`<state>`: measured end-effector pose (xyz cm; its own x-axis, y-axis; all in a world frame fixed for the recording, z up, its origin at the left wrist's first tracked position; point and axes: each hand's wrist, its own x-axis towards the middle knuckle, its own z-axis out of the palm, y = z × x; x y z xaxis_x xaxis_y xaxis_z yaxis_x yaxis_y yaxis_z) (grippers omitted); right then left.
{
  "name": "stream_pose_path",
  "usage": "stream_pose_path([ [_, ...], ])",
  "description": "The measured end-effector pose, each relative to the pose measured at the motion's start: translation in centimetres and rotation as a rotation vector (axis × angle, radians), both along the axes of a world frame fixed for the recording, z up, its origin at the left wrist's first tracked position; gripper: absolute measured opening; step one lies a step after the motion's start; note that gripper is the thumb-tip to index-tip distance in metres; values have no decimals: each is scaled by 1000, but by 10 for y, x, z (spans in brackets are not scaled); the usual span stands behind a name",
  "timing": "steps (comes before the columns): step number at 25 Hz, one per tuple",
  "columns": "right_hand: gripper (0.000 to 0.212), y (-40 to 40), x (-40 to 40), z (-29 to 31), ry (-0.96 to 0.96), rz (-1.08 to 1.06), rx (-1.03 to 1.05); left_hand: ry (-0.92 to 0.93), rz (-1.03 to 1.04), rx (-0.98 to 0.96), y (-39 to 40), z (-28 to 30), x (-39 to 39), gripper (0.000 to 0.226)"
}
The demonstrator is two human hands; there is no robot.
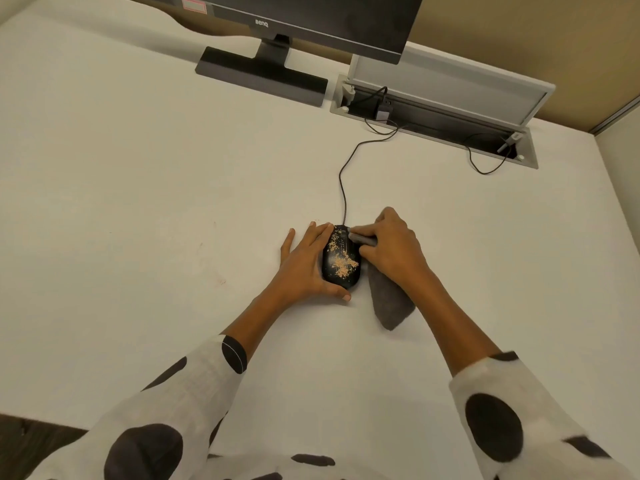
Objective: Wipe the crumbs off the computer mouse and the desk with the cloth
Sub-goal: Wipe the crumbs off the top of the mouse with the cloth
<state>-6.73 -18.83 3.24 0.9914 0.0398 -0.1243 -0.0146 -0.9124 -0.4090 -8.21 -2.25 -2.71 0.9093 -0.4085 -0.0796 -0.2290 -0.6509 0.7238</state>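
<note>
A black wired computer mouse (341, 259) lies on the white desk (138, 202), its top scattered with tan crumbs (343, 263). My left hand (304, 265) holds the mouse from its left side, thumb curled under the near end. My right hand (391, 249) grips a grey cloth (389, 299). A bunched part of the cloth is pressed against the mouse's far right edge, by the buttons. The cloth's loose end trails on the desk under my right wrist.
The mouse cable (344, 188) runs away to an open cable tray (436, 112) with a raised lid at the back right. A black monitor (311, 15) on its flat stand (263, 76) sits at the back. A faint reddish mark (220, 280) shows left of the mouse.
</note>
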Motion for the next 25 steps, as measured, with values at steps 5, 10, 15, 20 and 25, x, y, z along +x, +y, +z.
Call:
stream_pose_path([
  [5, 35, 6, 19, 1, 44, 7, -25, -3, -2, -7, 0, 1, -1, 127],
  [10, 37, -1, -28, 1, -44, 15, 127, -14, 4, 17, -1, 0, -1, 129],
  [15, 40, -9, -44, 0, -21, 16, 149, -17, 9, 12, -1, -1, -1, 128],
  [20, 33, -3, 4, 2, 38, -48, 152, -13, 0, 2, 0, 1, -1, 126],
  [25, 34, 0, -8, 5, 53, -45, 185, -12, -5, 23, 0, 0, -1, 127],
])
